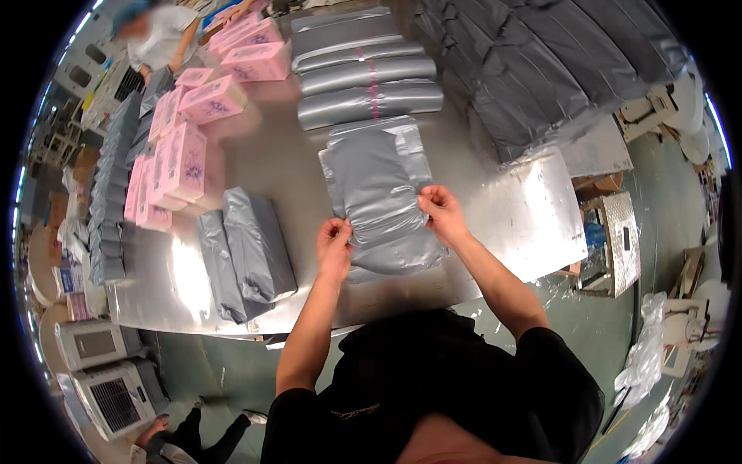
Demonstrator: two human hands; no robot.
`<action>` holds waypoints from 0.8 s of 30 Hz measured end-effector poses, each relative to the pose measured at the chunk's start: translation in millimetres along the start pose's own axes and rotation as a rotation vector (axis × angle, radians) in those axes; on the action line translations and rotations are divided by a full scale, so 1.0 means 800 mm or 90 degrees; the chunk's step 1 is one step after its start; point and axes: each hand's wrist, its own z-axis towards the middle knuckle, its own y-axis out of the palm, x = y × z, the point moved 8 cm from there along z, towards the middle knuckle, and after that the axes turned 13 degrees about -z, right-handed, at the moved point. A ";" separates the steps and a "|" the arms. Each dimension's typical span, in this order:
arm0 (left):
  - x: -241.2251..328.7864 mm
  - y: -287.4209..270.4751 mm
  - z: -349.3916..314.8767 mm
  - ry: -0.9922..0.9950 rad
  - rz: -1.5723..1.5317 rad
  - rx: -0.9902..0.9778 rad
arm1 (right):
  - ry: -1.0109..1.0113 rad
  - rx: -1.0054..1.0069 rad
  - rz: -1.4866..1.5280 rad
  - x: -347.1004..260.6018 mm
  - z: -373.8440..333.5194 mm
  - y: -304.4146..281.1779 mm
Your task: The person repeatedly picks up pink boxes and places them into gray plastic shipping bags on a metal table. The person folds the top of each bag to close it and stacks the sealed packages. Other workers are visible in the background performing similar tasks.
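The fingers of the left hand [334, 246] are closed in a pinch on the left side of a grey plastic bag [377, 182], and the fingers of the right hand [445, 214] pinch its right side, a little farther from the person. Creases run across the bag between the two grips. It lies near the middle of the metal worktop's [267, 155] near edge, over other flat grey bags [415, 143] whose paler margins show at the far end.

Just beyond, toward the far edge, grey rolled bundles [371, 100] lie crosswise one behind another, a pink strip marking the nearer ones. To the left of the hands, near the worktop's near left corner, two grey wrapped packages [251, 251] rest side by side, touching. Pink boxes [185, 162] with a purple floral print are grouped from there up toward the far left, some standing, some lying. A row of grey packages [108, 201] follows the left edge. A large heap of dark grey packages [549, 69] covers the far right corner. Past the far left corner is a co-worker in a white top [162, 35].
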 end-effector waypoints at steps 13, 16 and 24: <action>0.057 -0.118 -0.252 -0.571 0.049 -0.163 | 0.053 -0.324 -0.330 -0.081 -0.062 0.306; 0.285 -0.103 -0.245 -0.454 0.282 -0.438 | 0.015 -0.338 -0.597 -0.068 -0.045 0.363; 0.557 -0.287 0.165 0.594 1.168 0.224 | -0.076 -0.300 -0.689 -0.065 -0.035 0.434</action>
